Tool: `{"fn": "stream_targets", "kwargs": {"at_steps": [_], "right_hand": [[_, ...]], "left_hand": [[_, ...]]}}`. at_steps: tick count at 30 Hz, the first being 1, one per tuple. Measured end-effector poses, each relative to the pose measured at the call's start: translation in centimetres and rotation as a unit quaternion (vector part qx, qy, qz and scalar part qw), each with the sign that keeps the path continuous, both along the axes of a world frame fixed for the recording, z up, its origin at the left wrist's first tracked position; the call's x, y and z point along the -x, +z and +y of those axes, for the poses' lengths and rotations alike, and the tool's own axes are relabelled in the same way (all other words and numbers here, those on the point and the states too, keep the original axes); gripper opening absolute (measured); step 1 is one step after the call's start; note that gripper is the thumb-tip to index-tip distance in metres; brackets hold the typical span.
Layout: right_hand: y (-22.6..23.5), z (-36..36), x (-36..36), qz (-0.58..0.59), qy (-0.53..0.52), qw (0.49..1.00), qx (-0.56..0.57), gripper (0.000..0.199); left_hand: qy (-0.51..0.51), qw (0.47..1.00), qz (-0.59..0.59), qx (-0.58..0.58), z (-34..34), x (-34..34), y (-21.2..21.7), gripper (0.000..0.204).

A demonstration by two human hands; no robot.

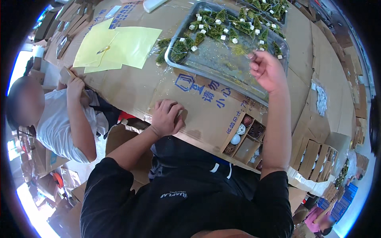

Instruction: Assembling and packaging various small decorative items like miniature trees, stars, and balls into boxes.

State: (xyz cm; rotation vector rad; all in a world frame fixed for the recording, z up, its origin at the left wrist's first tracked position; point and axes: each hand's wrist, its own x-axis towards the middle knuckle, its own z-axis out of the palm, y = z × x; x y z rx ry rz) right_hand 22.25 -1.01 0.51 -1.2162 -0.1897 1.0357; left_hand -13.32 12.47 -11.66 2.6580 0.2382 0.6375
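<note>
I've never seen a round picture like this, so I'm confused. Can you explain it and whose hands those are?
There's no robot, just a person's two bare hands. A wide fisheye camera on that person's head looks down, so straight edges bend. The left hand rests on the cardboard surface. The right hand is over a grey tray holding little green trees with white block bases. I can't tell whether that hand holds anything tiny. Yellow sheets lie left of the tray, and a divided box of balls sits near the person's waist.

White glare [31, 210] burns at lower left; fisheye distortion curves edges.
</note>
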Motion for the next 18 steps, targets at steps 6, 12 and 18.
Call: {"fn": "stream_targets", "kwargs": {"at_steps": [6,12,18], "right_hand": [[-1.8,4.3,-1.4,-0.185,-0.158,0.966,0.083,0.012],[0.1,6.8,0.9,-0.007,0.021,0.999,-0.037,0.023],[-1.7,13.7,4.2,-0.072,-0.101,0.988,-0.092,0.056]], "left_hand": [[0.002,1.0,0.005,0.014,0.0,-0.1,0.1,0.041],[0.0,1.0,0.005,0.023,0.3,0.5,0.2,0.041],[-0.016,1.0,0.005,0.02,0.3,0.2,0.3,0.039]]}}
